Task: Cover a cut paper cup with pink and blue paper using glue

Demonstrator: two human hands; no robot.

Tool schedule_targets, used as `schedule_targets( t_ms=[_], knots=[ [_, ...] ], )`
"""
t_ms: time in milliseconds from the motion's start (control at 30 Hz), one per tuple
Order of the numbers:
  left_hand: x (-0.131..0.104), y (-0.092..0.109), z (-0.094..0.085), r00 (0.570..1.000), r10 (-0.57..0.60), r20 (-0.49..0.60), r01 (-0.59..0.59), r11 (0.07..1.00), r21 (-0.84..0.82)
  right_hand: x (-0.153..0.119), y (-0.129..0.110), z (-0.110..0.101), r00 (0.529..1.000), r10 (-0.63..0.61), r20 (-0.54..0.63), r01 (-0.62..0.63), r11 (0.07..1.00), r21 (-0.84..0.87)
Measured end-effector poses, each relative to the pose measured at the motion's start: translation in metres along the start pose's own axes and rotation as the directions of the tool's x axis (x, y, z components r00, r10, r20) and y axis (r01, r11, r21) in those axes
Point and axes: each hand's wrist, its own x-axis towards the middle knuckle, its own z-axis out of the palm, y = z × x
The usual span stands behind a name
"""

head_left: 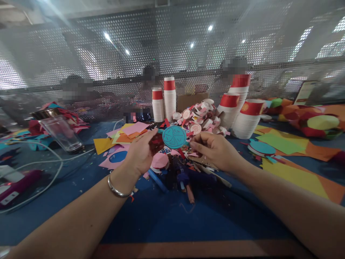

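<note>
A round blue paper disc [174, 137] with dark line patterns and red and blue strips at its rim is held up between my hands. My left hand [142, 149] has its fingers around the disc's left side, with the fingertips partly hidden. The thumb and fingers of my right hand [212, 149] pinch a strip at the disc's right edge. Below the disc lie a pink round piece [160, 160], a blue stick [157, 180] and a dark blue tool [183, 174], among paper scraps.
Stacked paper cups [169, 100] stand behind, with more cup stacks [245, 120] at right. Cut cup pieces [206, 117] are heaped between them. A glass jar [63, 133], white cable [60, 162] and purple power strip [21, 187] lie left; coloured paper [293, 172] lies right.
</note>
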Motion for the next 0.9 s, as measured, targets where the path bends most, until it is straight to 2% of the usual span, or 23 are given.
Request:
schedule_targets(
  t_ms=[400, 633, 767, 900],
  knots=[
    [-0.001, 0.002, 0.002, 1.0, 0.001, 0.021, -0.002, 0.999, 0.036, 0.0, 0.0, 0.0, 1.0, -0.012, -0.024, 0.011, 0.999, -0.036],
    [-0.001, 0.007, -0.003, 0.993, 0.05, 0.104, -0.07, 0.978, 0.198, 0.001, -0.003, -0.006, 0.992, -0.117, -0.052, 0.105, 0.975, -0.194],
    [0.002, 0.016, -0.009, 0.978, 0.083, 0.189, -0.153, 0.907, 0.392, 0.002, -0.002, -0.01, 0.988, -0.132, -0.079, 0.109, 0.964, -0.242],
    [0.005, 0.035, -0.02, 0.955, 0.065, 0.291, -0.236, 0.758, 0.608, 0.003, -0.004, -0.014, 0.987, -0.122, -0.104, 0.092, 0.962, -0.258]
  ],
)
